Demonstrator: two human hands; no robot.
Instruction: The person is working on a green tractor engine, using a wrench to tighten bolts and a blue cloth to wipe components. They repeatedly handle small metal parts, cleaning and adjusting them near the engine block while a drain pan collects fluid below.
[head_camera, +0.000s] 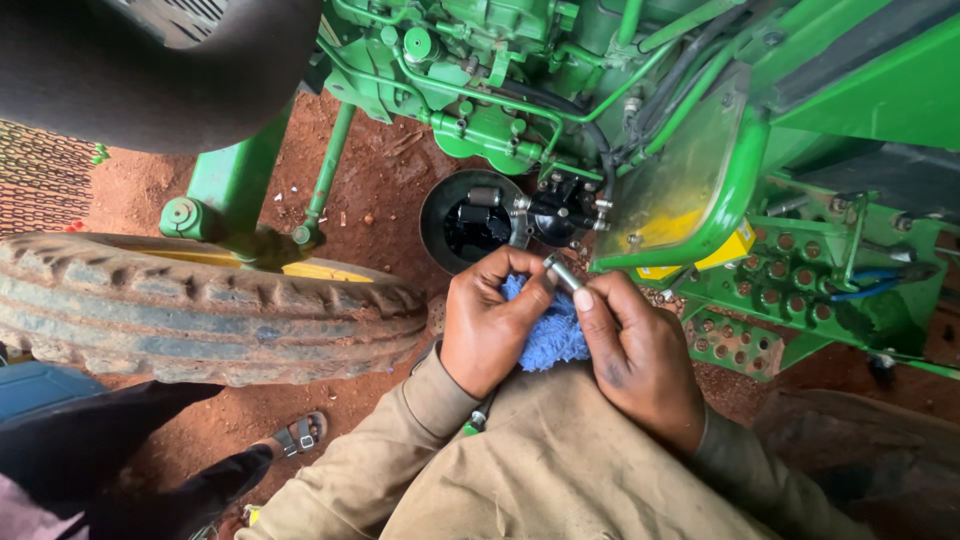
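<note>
Both hands meet over the person's lap, in front of a green tractor. The left hand is curled around a bunched blue cloth, fingers wrapped over its top and thumb pressed into it. The right hand pinches a small silver metal cylinder between thumb and forefinger, its lower end buried in the cloth, its upper end angled up and to the left. The two hands touch at the cloth.

Just above the hands, a round black pan sits on the red soil and holds dark parts. A black fuel-filter head with silver fittings hangs over the pan's right edge, bolted under the green engine block with its thin green pipes. A green step plate with round holes juts out to the right, close to the right hand.

To the left, a ribbed front tyre lies across the view, near the left forearm's tan sleeve. Below the tyre, a sandalled foot rests on the soil, and another person's dark clothing fills the lower left corner.
</note>
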